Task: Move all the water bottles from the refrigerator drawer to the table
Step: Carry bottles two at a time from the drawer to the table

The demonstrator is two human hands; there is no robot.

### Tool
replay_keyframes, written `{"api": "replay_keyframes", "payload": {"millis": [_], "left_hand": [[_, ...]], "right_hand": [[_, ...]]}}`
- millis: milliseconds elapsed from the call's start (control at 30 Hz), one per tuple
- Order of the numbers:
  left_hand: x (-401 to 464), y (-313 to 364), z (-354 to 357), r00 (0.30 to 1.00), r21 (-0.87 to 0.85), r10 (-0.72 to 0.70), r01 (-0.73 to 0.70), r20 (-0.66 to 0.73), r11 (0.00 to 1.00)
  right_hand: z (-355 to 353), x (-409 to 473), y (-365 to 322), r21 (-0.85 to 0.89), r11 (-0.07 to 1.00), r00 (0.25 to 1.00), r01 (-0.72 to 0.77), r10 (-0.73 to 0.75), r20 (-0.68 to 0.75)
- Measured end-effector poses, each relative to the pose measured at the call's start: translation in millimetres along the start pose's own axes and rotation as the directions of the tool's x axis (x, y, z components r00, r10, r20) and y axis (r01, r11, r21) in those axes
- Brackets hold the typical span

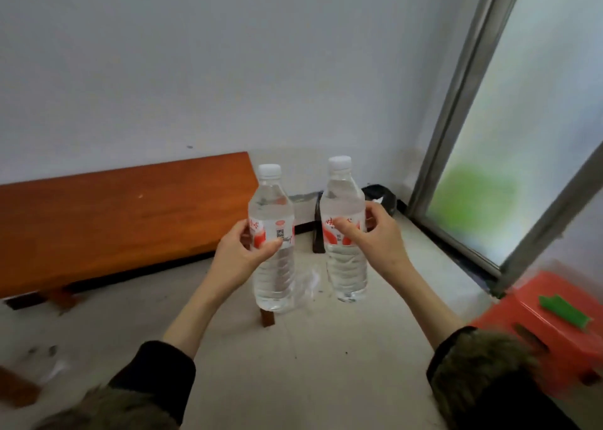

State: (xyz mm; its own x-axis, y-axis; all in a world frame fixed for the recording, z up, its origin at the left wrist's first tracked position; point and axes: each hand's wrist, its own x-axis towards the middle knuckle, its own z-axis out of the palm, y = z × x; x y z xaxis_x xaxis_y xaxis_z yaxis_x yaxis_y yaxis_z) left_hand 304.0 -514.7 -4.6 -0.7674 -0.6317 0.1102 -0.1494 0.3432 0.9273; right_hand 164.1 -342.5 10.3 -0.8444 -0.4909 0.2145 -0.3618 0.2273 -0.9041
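Clear plastic bottles, red-labelled, upright for carrying: left hand (pixel 239 253) grip wraps left bottle (pixel 272 234); right hand (pixel 370 234) grip wraps right bottle (pixel 344 230); orange wooden tabletop (pixel 114 214) beyond.

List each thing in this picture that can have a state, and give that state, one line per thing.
left bottle: capped, upright, full, held in the air
right bottle: capped, upright, full, held in the air
left hand: grips the left bottle at its label
right hand: grips the right bottle at its label
wooden table: bare top

Light: soft daylight from frosted window (pixel 509 142), right of both grips.
Shadows: faint.
Blur: lower corners smeared.
Distortion: window frame bows at edge.
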Motion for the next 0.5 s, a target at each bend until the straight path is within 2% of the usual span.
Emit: {"api": "replay_keyframes", "payload": {"millis": [200,500], "left_hand": [[68,-53,-107,0.982,-0.075,-0.126,0.116,-0.139,0.99],[182,-138,-192,0.945,-0.04,-0.247,0.245,-0.215,0.969]], "right_hand": [[126,66,-28,-0.001,1.0,0.989,0.023,-0.022,0.148],[268,190,-35,-0.114,0.993,0.94,0.038,0.003,0.34]]}}
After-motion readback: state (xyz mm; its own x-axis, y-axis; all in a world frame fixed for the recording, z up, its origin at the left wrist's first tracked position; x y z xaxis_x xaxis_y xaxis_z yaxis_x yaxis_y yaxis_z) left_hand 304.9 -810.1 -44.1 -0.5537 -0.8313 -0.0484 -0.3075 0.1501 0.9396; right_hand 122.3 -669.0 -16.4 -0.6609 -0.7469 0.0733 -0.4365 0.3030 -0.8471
